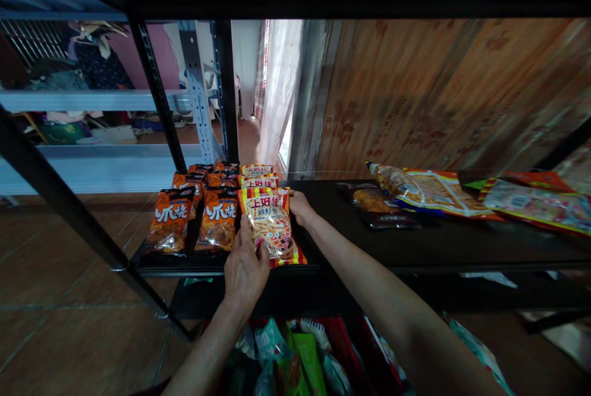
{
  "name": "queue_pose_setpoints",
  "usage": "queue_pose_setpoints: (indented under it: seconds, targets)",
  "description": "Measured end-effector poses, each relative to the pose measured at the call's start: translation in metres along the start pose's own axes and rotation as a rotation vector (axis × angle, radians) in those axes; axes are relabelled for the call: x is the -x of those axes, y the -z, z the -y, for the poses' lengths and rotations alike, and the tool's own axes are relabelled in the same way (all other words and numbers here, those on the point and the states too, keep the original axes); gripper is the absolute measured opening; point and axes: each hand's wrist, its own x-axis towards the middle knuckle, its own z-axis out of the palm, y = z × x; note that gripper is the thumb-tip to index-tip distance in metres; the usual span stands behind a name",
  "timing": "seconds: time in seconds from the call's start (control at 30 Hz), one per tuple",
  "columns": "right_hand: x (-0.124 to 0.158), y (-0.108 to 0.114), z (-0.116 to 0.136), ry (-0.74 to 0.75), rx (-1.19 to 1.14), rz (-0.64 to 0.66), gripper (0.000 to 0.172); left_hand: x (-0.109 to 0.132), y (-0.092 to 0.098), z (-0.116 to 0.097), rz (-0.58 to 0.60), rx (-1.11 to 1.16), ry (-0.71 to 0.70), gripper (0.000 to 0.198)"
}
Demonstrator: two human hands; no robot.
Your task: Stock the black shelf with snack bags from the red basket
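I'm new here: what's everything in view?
Shelf unit: one, black, foreground
Prawn cracker bags: three, yellow-red, shelf's left half
Orange snack bags: several, orange-black, shelf's left end
Dark snack bag: one, brown, centre
Large snack bags: several, multicoloured, shelf's right
Packets: several, mixed, in red container below
Rack: one, blue, background left
Clothes: several, mixed, on rack
Panel: one, brown, behind
Curtain: one, white, behind
Floor: one, brown, below
Left hand: one, bare, on front prawn bag
Right hand: one, bare, its right edge
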Motion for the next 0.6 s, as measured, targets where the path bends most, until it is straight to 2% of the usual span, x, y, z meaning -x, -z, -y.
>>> queue_pose_setpoints:
  seconds: [0.43,0.6]
  targets:
    - [-0.004,-0.007,-0.007,-0.003,-0.15,-0.047,0.022,-0.004,-0.003,-0.004,-0.008,-0.09,0.008,0.064]
    - [-0.008,-0.011,-0.013,0.02,-0.157,-0.061,0.024,-0.005,-0.003,-0.005,-0.058,-0.136,-0.019,0.061]
